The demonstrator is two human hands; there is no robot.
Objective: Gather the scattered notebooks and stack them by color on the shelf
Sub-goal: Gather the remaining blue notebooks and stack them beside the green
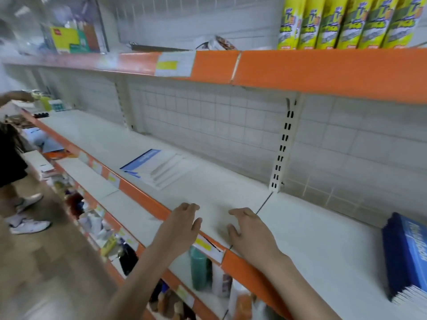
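A white shelf (312, 241) with an orange front edge runs across the view. A stack of blue notebooks (406, 255) lies on it at the far right. Several white notebooks with a blue strip (154, 167) lie spread flat on the shelf to the left of centre. My left hand (182, 227) hovers over the shelf's front edge with relaxed fingers, holding nothing. My right hand (249, 229) is beside it over the shelf, fingers loosely spread and empty. Both hands are between the two notebook groups, apart from each.
An upper orange-edged shelf (323, 70) carries yellow boxes (342, 21) and coloured packs (71, 40). Lower shelves hold bottles and a teal cup (198, 269). Another person (11, 158) stands at the left, an arm reaching to the shelf. A slotted upright (283, 144) stands at the back.
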